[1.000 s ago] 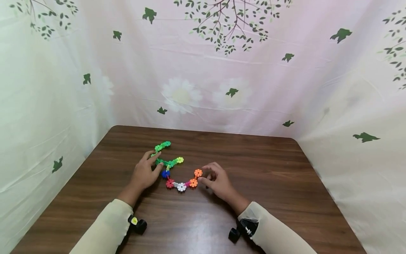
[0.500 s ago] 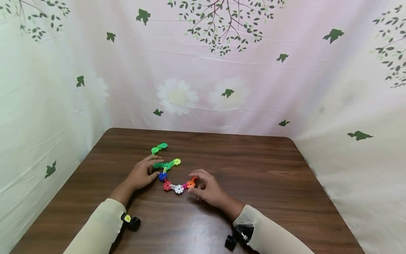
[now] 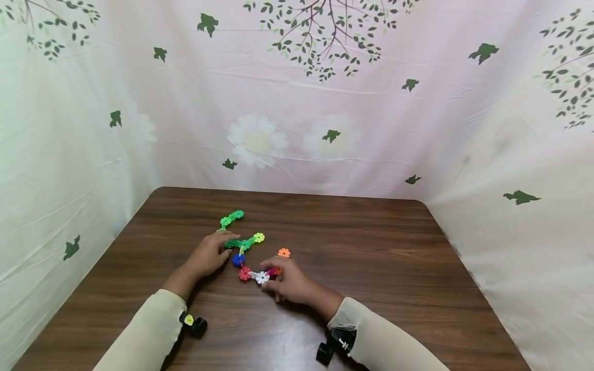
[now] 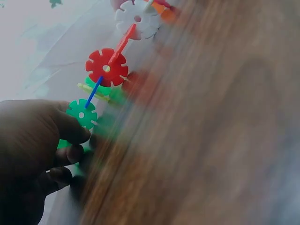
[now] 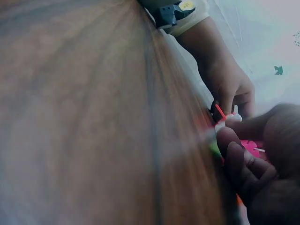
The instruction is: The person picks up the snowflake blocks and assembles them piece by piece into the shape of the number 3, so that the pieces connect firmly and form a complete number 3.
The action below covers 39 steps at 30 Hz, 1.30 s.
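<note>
A curving chain of flower-shaped interlocking discs lies on the brown table. In the head view it runs from green discs (image 3: pixel 226 220) at the back through a yellow disc (image 3: pixel 259 237), a blue disc (image 3: pixel 238 259), a red disc (image 3: pixel 245 273) and a white disc (image 3: pixel 262 277) to an orange disc (image 3: pixel 284 253). My left hand (image 3: pixel 204 257) holds the green section, fingers and thumb curled about it; part of that section is hidden. My right hand (image 3: pixel 292 282) pinches the chain at the white disc, covering part of the neighbouring orange piece. A pink disc (image 5: pixel 251 148) shows behind its fingers.
The wooden table (image 3: pixel 362 242) reaches back to a pale curtain (image 3: pixel 297 103) printed with leaves, birds and flowers, which also hangs along both sides. Black wrist cameras (image 3: pixel 199 327) sit below the sleeves near the table surface.
My right hand has moved left and slightly toward me, from beside the end orange disc to the white disc. My left hand stays by the green section. The camera view has shifted slightly.
</note>
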Tool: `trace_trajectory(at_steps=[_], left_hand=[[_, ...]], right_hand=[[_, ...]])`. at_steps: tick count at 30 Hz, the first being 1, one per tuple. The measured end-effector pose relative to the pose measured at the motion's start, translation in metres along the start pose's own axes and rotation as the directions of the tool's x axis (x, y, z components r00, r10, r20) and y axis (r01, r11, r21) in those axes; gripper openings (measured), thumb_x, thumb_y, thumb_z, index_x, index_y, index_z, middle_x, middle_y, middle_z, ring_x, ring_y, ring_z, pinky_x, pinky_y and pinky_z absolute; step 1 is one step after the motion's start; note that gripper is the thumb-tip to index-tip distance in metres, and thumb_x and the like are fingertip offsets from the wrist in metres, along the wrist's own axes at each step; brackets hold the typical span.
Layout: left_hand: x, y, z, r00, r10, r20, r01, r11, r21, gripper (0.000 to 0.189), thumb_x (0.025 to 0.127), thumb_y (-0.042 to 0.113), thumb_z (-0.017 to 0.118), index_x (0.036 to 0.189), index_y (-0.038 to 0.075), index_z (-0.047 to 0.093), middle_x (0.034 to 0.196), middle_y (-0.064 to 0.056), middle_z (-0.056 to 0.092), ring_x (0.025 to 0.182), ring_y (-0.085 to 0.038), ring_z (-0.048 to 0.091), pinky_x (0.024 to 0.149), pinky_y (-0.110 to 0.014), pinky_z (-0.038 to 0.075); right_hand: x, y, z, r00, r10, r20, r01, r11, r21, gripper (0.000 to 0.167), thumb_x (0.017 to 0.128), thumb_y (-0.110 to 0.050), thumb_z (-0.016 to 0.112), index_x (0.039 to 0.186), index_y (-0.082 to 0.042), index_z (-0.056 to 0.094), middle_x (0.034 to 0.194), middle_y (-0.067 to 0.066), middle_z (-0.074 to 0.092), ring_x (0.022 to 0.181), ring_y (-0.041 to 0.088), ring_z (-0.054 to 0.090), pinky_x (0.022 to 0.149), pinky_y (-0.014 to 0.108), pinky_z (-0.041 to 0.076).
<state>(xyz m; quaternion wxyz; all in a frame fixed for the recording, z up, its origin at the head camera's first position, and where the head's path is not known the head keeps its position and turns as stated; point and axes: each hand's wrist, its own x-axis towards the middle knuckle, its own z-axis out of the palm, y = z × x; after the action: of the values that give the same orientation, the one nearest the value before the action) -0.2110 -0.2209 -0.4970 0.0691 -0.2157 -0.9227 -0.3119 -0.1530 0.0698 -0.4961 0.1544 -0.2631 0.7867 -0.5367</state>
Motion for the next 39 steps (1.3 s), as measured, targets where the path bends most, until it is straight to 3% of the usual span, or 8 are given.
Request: trace_trajectory(at_steps=[2,8,13,18,22,27,35,39], left_hand=[[-0.001,0.003,0.001,1.000,-0.010,0.006,0.010,1.000,0.006,0.044,0.098,-0.008,0.069,0.141,0.003,0.072,0.143,-0.021,0.070,0.140,-0.047,0.062,0.112,-0.066,0.052],[-0.001,0.012,0.000,1.000,-0.021,0.008,0.021,1.000,0.023,0.040,0.100,-0.005,0.071,0.139,0.002,0.073,0.140,-0.020,0.071,0.135,-0.045,0.066,0.108,-0.063,0.056],[-0.003,0.020,-0.002,0.999,-0.034,0.025,0.033,0.999,0.035,0.040,0.100,0.002,0.077,0.140,0.005,0.073,0.137,-0.017,0.074,0.130,-0.040,0.069,0.104,-0.059,0.058],[-0.004,0.031,-0.002,0.999,-0.027,0.021,0.026,0.998,0.053,0.040,0.097,0.007,0.082,0.136,0.004,0.075,0.134,-0.016,0.076,0.127,-0.037,0.071,0.103,-0.057,0.059],[-0.006,0.041,0.001,0.999,-0.034,0.002,0.034,0.998,0.062,0.040,0.095,0.009,0.084,0.134,0.004,0.076,0.133,-0.017,0.077,0.127,-0.038,0.072,0.104,-0.058,0.059],[-0.011,0.050,0.007,0.998,-0.055,-0.025,0.056,0.996,0.070,0.041,0.093,0.013,0.088,0.132,0.005,0.077,0.134,-0.017,0.077,0.126,-0.038,0.073,0.103,-0.057,0.060],[-0.015,0.067,0.016,0.990,-0.102,-0.102,0.107,0.993,0.048,0.048,0.086,0.021,0.094,0.129,0.005,0.079,0.129,-0.014,0.080,0.117,-0.033,0.077,0.096,-0.054,0.063],[-0.016,0.078,0.023,0.983,-0.136,-0.125,0.146,0.987,0.074,0.050,0.085,0.025,0.096,0.128,0.006,0.079,0.124,-0.012,0.082,0.114,-0.031,0.079,0.092,-0.051,0.064]], right_hand=[[0.000,0.001,-0.001,0.999,0.017,-0.039,-0.018,1.000,-0.013,0.039,0.099,0.002,0.077,0.136,0.001,0.069,0.133,0.021,0.067,0.046,0.008,0.056,0.044,0.023,0.049],[-0.004,0.005,-0.014,0.994,-0.019,-0.105,0.009,0.996,-0.090,0.031,0.100,0.006,0.073,0.130,-0.001,0.074,0.128,0.022,0.069,0.045,0.007,0.051,0.042,0.025,0.049],[-0.008,0.009,-0.034,0.995,-0.046,-0.087,0.039,0.995,-0.088,0.033,0.102,0.008,0.068,0.134,0.001,0.072,0.131,0.023,0.066,0.050,0.008,0.058,0.045,0.027,0.053],[-0.009,0.013,-0.054,0.997,-0.076,-0.031,0.074,0.996,-0.042,0.037,0.102,0.012,0.064,0.138,0.004,0.068,0.131,0.023,0.063,0.075,0.018,0.074,0.053,0.027,0.058],[-0.007,0.020,-0.066,0.990,-0.140,0.001,0.139,0.989,-0.043,0.041,0.100,0.018,0.061,0.139,0.010,0.064,0.134,0.028,0.059,0.085,0.027,0.077,0.061,0.029,0.062],[-0.002,0.028,-0.077,0.985,-0.174,0.011,0.174,0.983,-0.050,0.043,0.098,0.021,0.059,0.141,0.012,0.062,0.139,0.031,0.057,0.088,0.026,0.074,0.067,0.028,0.061],[0.005,0.031,-0.093,0.986,-0.153,-0.071,0.146,0.984,-0.105,0.043,0.099,0.017,0.063,0.141,0.010,0.063,0.147,0.027,0.051,0.090,0.022,0.068,0.066,0.024,0.057],[0.008,0.030,-0.097,0.986,-0.135,-0.100,0.123,0.986,-0.115,0.045,0.100,0.019,0.059,0.144,0.010,0.061,0.153,0.029,0.047,0.094,0.025,0.068,0.066,0.024,0.056]])
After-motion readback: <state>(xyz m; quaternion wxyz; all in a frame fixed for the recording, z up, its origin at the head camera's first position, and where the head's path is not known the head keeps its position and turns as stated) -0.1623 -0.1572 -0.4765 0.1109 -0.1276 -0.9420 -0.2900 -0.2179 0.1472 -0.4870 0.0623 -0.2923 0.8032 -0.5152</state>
